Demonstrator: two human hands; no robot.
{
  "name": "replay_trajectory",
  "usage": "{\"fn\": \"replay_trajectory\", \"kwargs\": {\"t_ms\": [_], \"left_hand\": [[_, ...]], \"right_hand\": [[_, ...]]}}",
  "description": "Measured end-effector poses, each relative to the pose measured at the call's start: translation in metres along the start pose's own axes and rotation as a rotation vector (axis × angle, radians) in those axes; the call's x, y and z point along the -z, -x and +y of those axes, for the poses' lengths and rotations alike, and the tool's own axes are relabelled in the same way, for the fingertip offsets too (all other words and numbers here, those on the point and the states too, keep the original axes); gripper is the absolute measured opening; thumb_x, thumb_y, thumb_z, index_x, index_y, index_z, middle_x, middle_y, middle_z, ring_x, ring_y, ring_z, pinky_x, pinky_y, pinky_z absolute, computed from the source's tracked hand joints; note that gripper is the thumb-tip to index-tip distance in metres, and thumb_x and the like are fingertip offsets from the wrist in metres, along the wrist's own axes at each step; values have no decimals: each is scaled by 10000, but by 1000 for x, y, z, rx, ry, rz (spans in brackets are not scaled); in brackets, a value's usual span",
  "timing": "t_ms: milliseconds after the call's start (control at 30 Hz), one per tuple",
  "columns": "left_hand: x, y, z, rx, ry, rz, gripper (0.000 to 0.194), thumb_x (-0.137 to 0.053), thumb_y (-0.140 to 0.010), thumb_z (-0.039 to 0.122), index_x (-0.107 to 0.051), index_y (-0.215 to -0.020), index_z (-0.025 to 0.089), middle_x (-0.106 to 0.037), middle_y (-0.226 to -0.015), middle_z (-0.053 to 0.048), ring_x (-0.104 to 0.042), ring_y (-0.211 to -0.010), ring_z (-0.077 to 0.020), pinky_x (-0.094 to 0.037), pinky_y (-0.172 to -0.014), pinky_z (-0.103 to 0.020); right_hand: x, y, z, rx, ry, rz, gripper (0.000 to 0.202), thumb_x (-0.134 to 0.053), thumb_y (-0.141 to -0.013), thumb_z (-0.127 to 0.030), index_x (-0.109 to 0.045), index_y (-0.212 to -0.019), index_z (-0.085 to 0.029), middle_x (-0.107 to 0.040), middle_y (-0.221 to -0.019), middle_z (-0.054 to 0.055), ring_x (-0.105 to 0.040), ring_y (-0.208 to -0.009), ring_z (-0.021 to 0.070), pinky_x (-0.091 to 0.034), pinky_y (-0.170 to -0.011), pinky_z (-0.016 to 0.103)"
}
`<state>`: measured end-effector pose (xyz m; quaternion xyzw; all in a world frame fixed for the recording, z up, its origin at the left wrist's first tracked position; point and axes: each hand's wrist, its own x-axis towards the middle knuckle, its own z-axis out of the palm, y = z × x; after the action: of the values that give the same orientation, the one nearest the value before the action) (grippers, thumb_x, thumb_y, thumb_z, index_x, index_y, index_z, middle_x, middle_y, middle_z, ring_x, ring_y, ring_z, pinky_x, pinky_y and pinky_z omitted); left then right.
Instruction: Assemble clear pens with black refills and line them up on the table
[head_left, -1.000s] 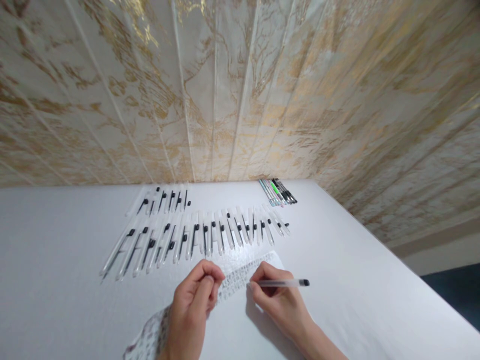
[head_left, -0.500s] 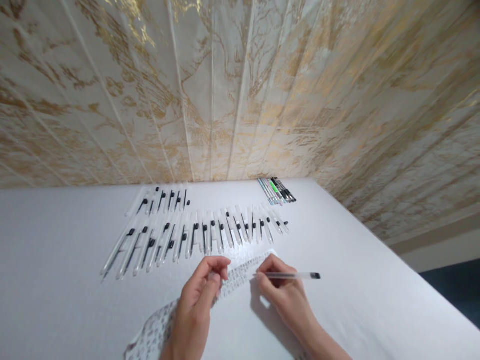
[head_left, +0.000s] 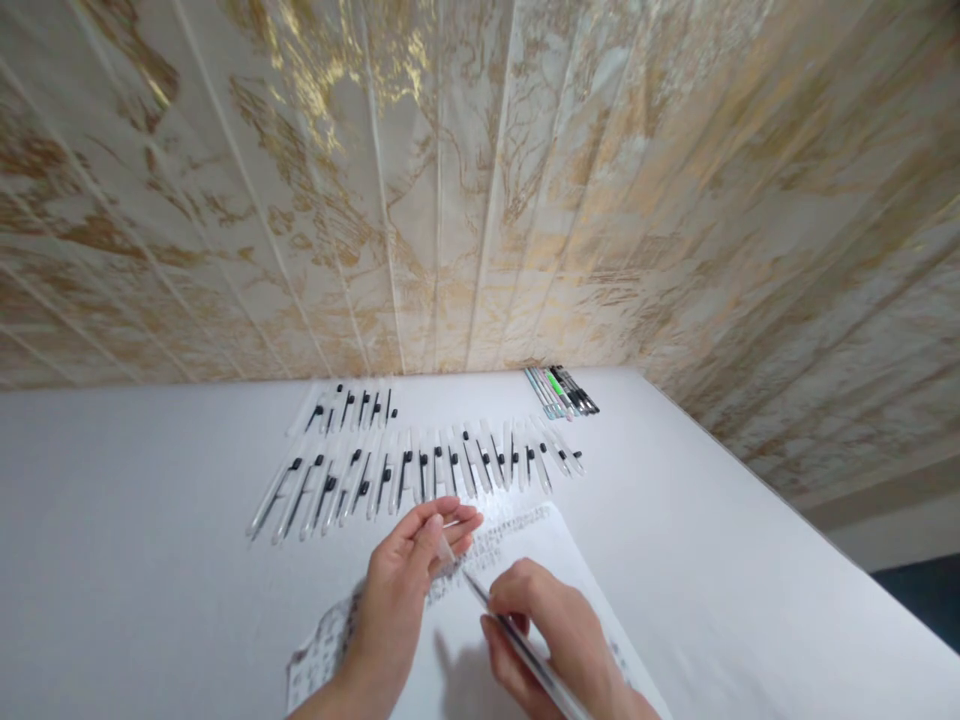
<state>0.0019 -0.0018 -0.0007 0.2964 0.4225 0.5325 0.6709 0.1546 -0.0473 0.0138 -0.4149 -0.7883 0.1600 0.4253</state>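
Note:
My right hand (head_left: 551, 630) grips a clear pen (head_left: 529, 652), its tip pointing up and left toward my left hand. Between the thumb and fingers of my left hand (head_left: 409, 570) is a small translucent piece, perhaps a pen cap (head_left: 445, 548), just beyond the pen's tip. Beneath both hands lies a white sheet of paper (head_left: 566, 550) with dark handwriting across its upper part. Its lower left corner looks curled or torn.
Long rows of clear pens with black parts (head_left: 424, 465) lie beyond my hands on the white table (head_left: 150, 520). A bundle of coloured and black pens (head_left: 561, 392) rests near the patterned curtain (head_left: 450, 200).
My right hand has turned the pen from nearly level to slanting and brought it toward my left hand. The translucent piece now shows in my left hand. The view has shifted slightly.

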Motion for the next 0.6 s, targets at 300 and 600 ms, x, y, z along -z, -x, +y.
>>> {"fn": "replay_trajectory", "kwargs": {"t_ms": [300,600], "left_hand": [[0,-2,-2,14,38,7,396,-703,-839,462,-673,-1047,127,-775,-995,-104,-710,-1025,-247,-544,-917,-337],[-1,7,-3,8,-210,-111,446,-629,-856,545,-704,-1052,151,-775,-979,-96,-710,-971,-259,-532,-911,-347]], "right_hand": [[-21,-3,14,203,157,49,201,-446,-863,-36,-470,-917,-227,-557,-713,-1,-528,-590,141,-404,-504,218],[-12,-10,7,251,188,-19,236,-342,-1027,-177,-490,-849,-225,-580,-707,-3,-563,-603,128,-433,-521,200]]}}
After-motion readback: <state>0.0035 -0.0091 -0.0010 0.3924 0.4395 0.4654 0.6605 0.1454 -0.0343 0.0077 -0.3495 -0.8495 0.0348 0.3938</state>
